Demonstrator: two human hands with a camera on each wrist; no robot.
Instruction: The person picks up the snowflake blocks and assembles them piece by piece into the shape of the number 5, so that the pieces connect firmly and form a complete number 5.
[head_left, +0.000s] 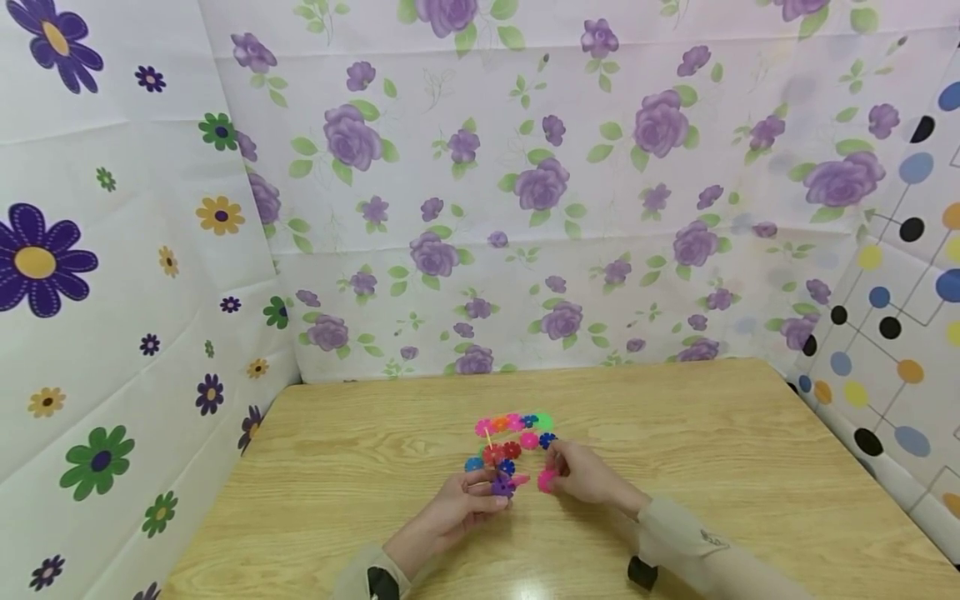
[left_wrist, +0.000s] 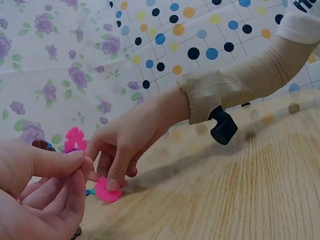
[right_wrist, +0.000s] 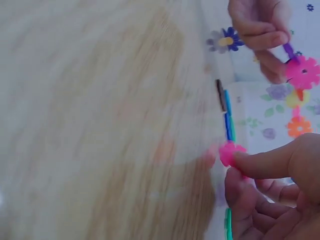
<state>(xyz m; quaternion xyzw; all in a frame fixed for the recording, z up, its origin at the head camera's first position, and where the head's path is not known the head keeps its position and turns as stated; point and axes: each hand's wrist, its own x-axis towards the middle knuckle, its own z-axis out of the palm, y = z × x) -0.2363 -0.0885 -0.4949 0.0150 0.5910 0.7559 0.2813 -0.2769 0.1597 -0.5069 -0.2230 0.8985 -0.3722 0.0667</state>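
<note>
My left hand (head_left: 459,507) pinches a purple flower-shaped interlocking disc (head_left: 502,487) between thumb and fingers. Joined to it in the right wrist view is a pink disc (right_wrist: 302,73), with its notched edge showing. My right hand (head_left: 587,475) holds another pink interlocking disc (left_wrist: 107,190) by its edge, low over the table and a short way right of the left hand. Just beyond the left hand are red discs (head_left: 512,450) and blue discs (head_left: 474,464); how they connect to the held piece cannot be made out. Fingers cover part of both held discs.
Farther back on the wooden table (head_left: 360,467) lies a row of pink, orange, blue and green discs (head_left: 543,421). A pink disc (head_left: 529,440) and a dark blue disc (head_left: 548,441) lie near the right fingers. Patterned cloth (head_left: 450,208) hangs behind.
</note>
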